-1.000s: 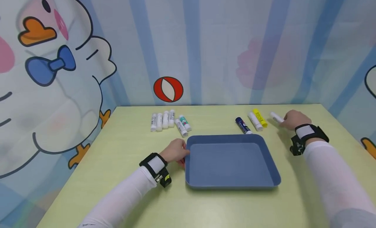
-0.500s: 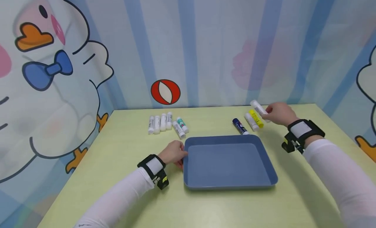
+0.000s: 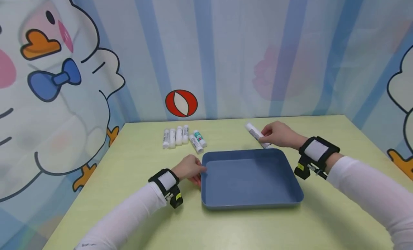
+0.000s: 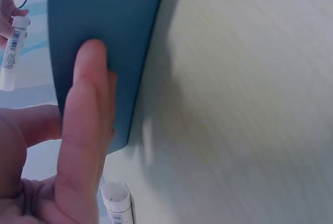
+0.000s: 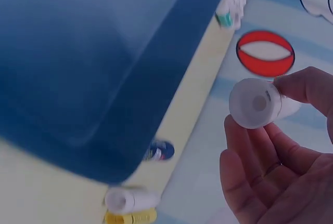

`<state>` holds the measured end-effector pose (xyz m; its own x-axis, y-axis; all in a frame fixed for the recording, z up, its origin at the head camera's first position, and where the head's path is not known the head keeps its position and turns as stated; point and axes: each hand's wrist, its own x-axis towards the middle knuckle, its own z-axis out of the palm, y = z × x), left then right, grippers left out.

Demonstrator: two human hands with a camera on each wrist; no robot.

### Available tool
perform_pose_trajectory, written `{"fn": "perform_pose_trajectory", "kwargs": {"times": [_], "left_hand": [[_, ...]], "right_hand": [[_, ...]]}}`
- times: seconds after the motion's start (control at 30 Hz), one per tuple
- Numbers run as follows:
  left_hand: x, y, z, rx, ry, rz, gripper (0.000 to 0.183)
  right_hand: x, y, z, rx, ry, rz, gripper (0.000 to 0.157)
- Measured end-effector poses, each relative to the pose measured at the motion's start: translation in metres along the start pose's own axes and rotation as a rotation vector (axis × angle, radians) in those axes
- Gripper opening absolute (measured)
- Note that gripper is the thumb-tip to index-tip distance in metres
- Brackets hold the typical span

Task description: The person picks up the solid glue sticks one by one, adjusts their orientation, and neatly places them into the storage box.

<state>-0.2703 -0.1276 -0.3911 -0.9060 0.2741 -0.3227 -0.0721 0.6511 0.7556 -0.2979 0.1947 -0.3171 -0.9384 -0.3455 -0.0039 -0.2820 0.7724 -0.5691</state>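
Note:
A blue-grey tray [image 3: 248, 178] lies on the pale table. My left hand [image 3: 188, 168] pinches its left wall, the thumb over the rim and the fingers flat along the outside [image 4: 88, 109]. Above the table behind the tray's back right corner, my right hand [image 3: 279, 134] holds a white glue stick [image 3: 254, 131] between thumb and fingers, tilted. The right wrist view shows that stick's round end [image 5: 255, 104]. Past the tray corner there lie a navy glue stick [image 5: 161, 150], a white one [image 5: 130, 200] and a yellow one [image 5: 132, 217]; the right hand hides these in the head view.
Several white glue sticks [image 3: 172, 138] stand side by side in a row at the back left of the table [image 3: 145, 160]. To their right are another white stick [image 3: 196, 144] and one with a teal label [image 3: 199, 137]. A printed cartoon backdrop [image 3: 238, 63] rises behind the table.
My right hand has picked up the white glue stick at the far right and carried it left over the yellow and white ones toward the tray's back corner. The left hand keeps its hold.

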Motion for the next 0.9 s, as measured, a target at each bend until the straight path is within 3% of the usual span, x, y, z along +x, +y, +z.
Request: {"fn": "perform_pose_trajectory", "kwargs": {"times": [0.23, 0.53, 0.9], "left_hand": [[-0.001, -0.001, -0.002, -0.057, -0.014, 0.0, 0.02], [-0.004, 0.003, -0.001, -0.017, 0.008, -0.001, 0.018], [-0.002, 0.004, -0.002, -0.005, 0.006, 0.013, 0.019]], "right_hand": [[-0.001, -0.019, 0.025, 0.049, -0.097, -0.007, 0.025], [0.008, -0.039, 0.063, 0.052, -0.224, 0.048, 0.019], [0.019, -0.055, 0.1, -0.088, -0.289, -0.01, 0.013]]}}
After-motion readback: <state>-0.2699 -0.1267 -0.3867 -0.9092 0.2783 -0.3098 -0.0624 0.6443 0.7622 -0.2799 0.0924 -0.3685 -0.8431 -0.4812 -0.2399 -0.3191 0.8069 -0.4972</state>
